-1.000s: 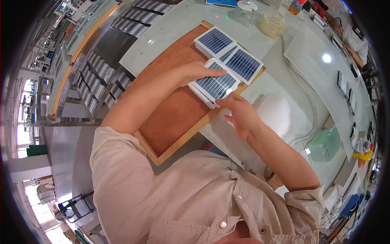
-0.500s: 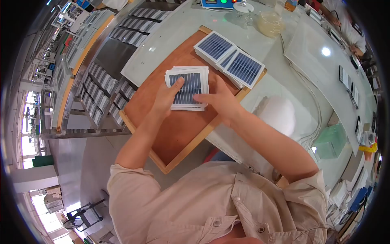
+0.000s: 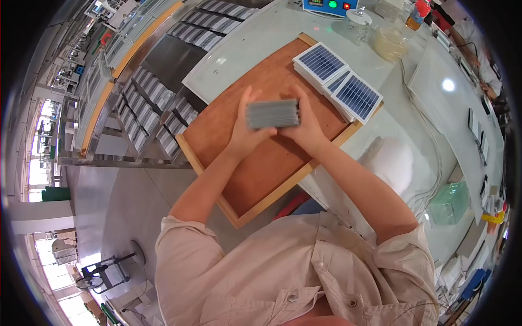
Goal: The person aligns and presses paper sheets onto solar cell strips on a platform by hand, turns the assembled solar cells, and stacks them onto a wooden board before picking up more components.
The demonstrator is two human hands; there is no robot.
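Between my two hands is a stack of small solar panels, turned so that its layered grey edges face me. My left hand presses on its left end, with the thumb along the lower side. At the right end, my right hand grips the stack. Both hands are above a brown wooden tray with a pale wood rim. Further piles of solar panels, blue cells up with white borders, lie at the tray's far right: an upper pile and a lower pile overlapping it.
Striped panel stacks fill a metal rack on the left. Behind the tray are a blue control box, a glass stand, a crumpled clear bag and a bottle. A greenish clear box and another person's arm are at right.
The stack has turned from face up to edge-on between my hands. My right hand now grips its right end instead of touching the top face. The camera view has shifted.
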